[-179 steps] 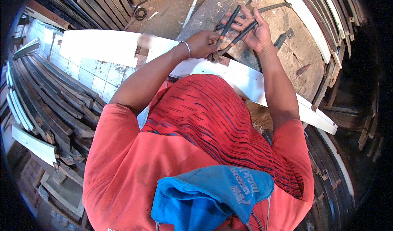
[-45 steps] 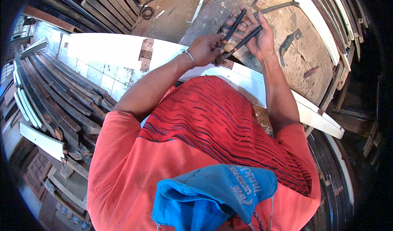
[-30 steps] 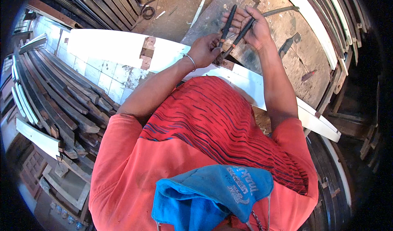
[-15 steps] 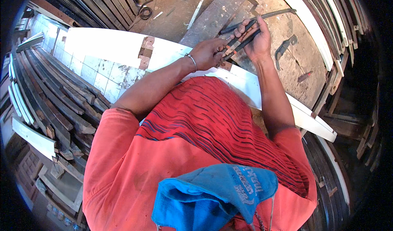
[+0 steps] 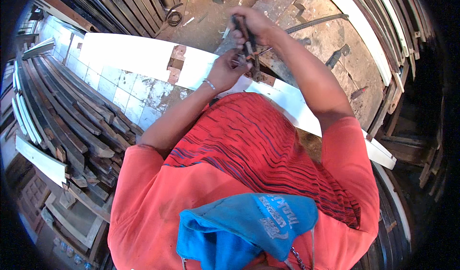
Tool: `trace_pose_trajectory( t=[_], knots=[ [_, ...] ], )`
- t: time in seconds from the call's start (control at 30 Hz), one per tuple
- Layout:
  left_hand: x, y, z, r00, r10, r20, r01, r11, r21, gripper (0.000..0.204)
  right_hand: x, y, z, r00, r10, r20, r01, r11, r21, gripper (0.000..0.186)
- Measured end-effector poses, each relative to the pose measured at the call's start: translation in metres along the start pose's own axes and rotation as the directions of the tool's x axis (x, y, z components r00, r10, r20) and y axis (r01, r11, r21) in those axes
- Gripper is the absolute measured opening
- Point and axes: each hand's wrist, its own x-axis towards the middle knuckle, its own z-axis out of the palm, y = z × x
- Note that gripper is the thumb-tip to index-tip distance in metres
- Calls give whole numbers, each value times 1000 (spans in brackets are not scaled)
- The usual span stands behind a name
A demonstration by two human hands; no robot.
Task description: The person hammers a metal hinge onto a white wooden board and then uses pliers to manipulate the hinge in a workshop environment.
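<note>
Your dark-handled pincers (image 5: 247, 40) now stand nearly upright over the notch in the white board (image 5: 134, 54), handles drawn together, where half a second ago they lay splayed and slanted; that reads as a squeeze taking hold. Your right hand (image 5: 251, 23) is wrapped tight round the handles at the far end. Your left hand (image 5: 225, 71) pinches the jaws just nearer, against the board on the worn worktop (image 5: 330, 40). Stacked timbers (image 5: 72, 112) lie left.
</note>
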Motion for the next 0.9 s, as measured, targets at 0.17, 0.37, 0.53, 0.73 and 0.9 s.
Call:
trace_pose_trajectory(
  t=[0.17, 0.37, 0.53, 0.73, 0.9],
  knots=[
    [-45, -9, -55, 987, -160, 33, 162, 930, -331, 39, -2, 0, 68, 953, 200, 226, -76, 884, -461, 48],
    [-91, -46, -96, 946, -80, -313, 25, 984, -177, 25, -16, 49, 132, 710, 561, 427, 65, 551, -832, 48],
    [-88, -17, -84, 929, -151, -339, 67, 967, -247, 27, -32, 20, 58, 961, 13, 277, 94, 925, -369, 47],
    [-36, 21, -32, 992, 121, -45, -109, 973, 203, 32, -93, 9, -62, 888, -387, -246, 442, 867, 230, 31],
    [25, 18, 5, 880, 352, 320, -458, 807, 372, 30, -117, 41, -84, 773, -568, -284, 635, 678, 370, 28]
  ],
)
